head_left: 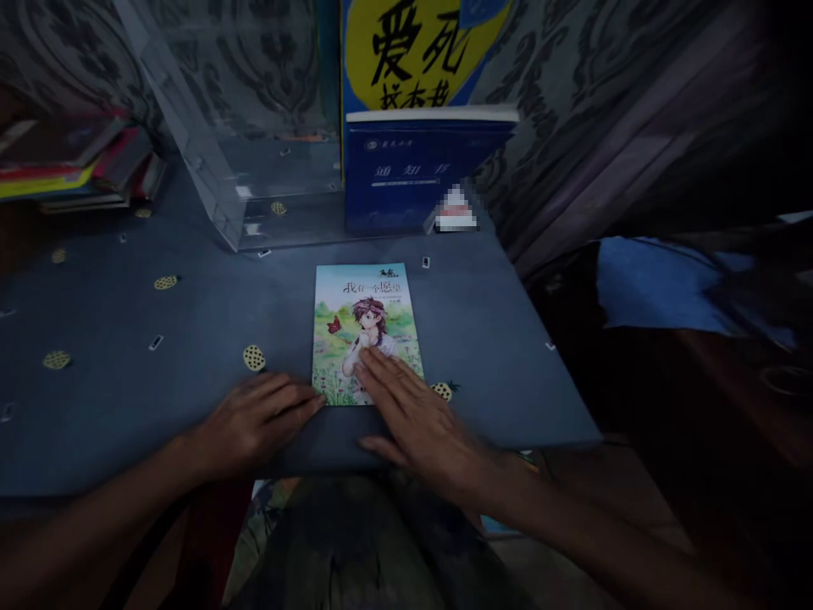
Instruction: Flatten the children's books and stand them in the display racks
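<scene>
While the slim illustrated book (336, 368) lies flat on the grey tabletop (495, 339), the right hand (419, 415) rests across its cover from five o'clock, fingers close together, thumb spread. At seven, the left hand's (254, 419) bunched fingers touch its corner; whether they pinch it I cannot tell. Beyond stand a blue-covered book (394, 199) at twelve and a clear rack (198, 161) at eleven; stacked books (69, 157) lie at ten.

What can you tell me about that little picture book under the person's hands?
The book looks thin and paper-covered. It lies closed, flat and face up on the grey-blue table, its title reading upright for the person. Dark Chinese characters cross a pale blue sky; below, a drawn figure with dark hair and white clothes stands among greenery, a red butterfly alongside. The right hand rests over the cover's lower right, hiding part; the left hand's fingertips are at the lower left corner.
</scene>
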Demonstrator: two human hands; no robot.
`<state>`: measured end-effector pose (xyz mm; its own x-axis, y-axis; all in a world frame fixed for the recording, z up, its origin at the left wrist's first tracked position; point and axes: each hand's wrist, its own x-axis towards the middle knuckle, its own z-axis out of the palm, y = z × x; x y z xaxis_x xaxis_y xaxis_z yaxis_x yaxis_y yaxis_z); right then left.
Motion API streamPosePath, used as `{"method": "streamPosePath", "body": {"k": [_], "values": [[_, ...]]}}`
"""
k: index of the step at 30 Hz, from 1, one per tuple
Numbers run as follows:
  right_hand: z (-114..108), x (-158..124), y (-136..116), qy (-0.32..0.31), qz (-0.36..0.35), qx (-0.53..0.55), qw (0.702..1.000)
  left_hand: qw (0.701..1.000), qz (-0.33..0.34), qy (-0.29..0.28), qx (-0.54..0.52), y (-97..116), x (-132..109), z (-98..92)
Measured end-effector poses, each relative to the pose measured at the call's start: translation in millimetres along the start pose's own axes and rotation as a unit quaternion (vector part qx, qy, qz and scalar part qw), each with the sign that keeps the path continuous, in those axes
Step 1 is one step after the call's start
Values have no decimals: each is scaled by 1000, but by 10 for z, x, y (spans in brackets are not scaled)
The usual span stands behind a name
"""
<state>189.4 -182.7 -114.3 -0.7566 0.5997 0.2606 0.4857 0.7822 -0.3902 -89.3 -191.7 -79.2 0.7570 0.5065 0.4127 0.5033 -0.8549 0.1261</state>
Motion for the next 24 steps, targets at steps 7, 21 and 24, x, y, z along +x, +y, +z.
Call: {"method": "streamPosePath", "body": {"k": [7,21,24], "values": [[-131,-112,166,-3,72,3,997,996,-78,-2,-34,-68,104,31],[-221,705,863,10,181,12,983,942,-325,10,-79,-408,491,333],[-199,822,903,17,207,-2,978,909,-375,52,-175,-456,545,316]]}}
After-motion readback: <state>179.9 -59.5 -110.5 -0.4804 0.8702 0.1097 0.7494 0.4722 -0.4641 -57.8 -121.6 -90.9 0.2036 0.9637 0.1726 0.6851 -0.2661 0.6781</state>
